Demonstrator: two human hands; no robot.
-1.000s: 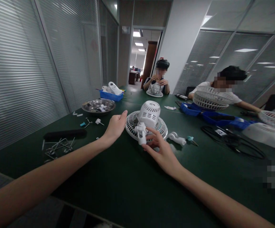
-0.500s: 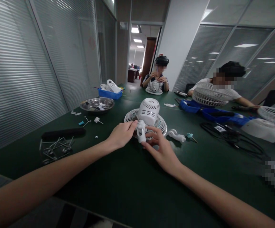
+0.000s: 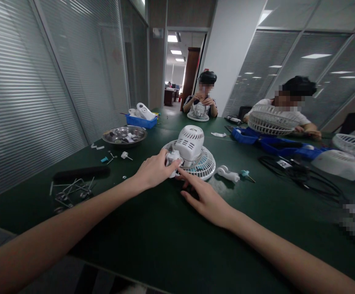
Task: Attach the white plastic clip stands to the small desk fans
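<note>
A white fan head lies face down on the green table, its motor housing pointing up above the round grille. My left hand is closed round the white neck joint at the near left of the housing, thumb on top. My right hand is just to the right, fingers apart, its index fingertip at the joint beside my left thumb; whether it touches the joint I cannot tell. Right of the grille lie a white plastic arm piece and a light-blue knob with a screw.
On the left are a metal bowl of small parts, a blue bin, a black bar and bent wire pieces. Blue trays and a black cable lie right. Two co-workers sit across with fan parts.
The neck joint has swung left and away from me, with my left hand on it. My right fingers have come off it and spread, uncovering the grille's right side.
</note>
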